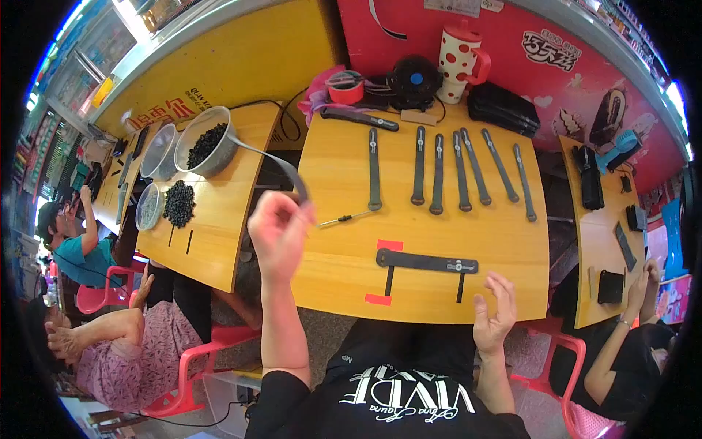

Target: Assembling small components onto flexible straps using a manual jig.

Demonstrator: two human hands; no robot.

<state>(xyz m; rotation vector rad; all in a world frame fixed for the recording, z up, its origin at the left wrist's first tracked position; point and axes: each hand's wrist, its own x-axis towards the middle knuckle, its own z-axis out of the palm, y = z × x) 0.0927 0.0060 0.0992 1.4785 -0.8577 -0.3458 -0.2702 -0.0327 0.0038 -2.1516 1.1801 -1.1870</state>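
My left hand (278, 230) is raised over the left edge of the table, its fingers pinched on a dark grey strap (285, 170). The strap curves up and away toward the bowls on the neighbouring table. Resting at the front right edge of the table, my right hand (495, 311) has its fingers apart and holds nothing. Just left of it lies a flat grey strap (428, 261) with a hole at one end, set crosswise over black tape marks (460, 287) and red tape marks (378, 300). Farther back, several similar straps (438, 172) lie side by side.
A thin pen-like tool (344, 219) lies mid-table. Along the back stand a small black fan (414, 82), a polka-dot tumbler (457, 66) and a black pouch (503, 110). The left table bears a bowl (232, 150) of black pieces and a loose black pile (179, 204). People sit on both sides.
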